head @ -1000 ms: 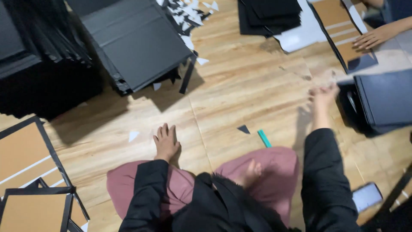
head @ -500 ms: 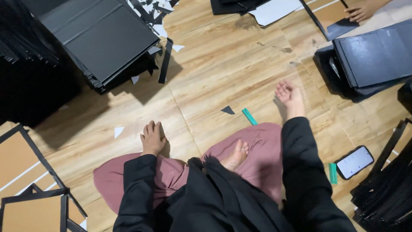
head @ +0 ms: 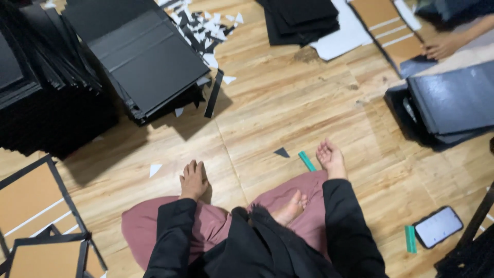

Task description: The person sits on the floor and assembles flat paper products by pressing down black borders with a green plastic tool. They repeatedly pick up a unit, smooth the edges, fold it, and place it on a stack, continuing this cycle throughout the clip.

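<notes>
Since half a second ago your right hand point(head: 331, 158) has drawn back a little toward your knee; it now rests palm up on the wooden floor point(head: 288, 113), fingers loosely spread and holding nothing. Your left hand point(head: 193, 180) has stayed planted on the floor, palm down, fingers together, also empty. The view has swung, so more of the black stacks at the top shows than before.

Just beside your right hand lies one green strip point(head: 307, 160), and just left of it one small black triangle point(head: 281, 152). A second green strip point(head: 410, 239) lies by your right elbow, touching one phone point(head: 438, 226) with a lit screen.

One white paper triangle point(head: 155, 169) sits near your left hand. One loose black strip point(head: 213, 93) leans at the edge of the big stack of black boards point(head: 144, 56), with many white scraps point(head: 206, 25) behind it. Two brown boards with black borders point(head: 31, 206) show at your left. Another person's hand point(head: 439, 47) presses on a brown board point(head: 391, 28) at top right.
</notes>
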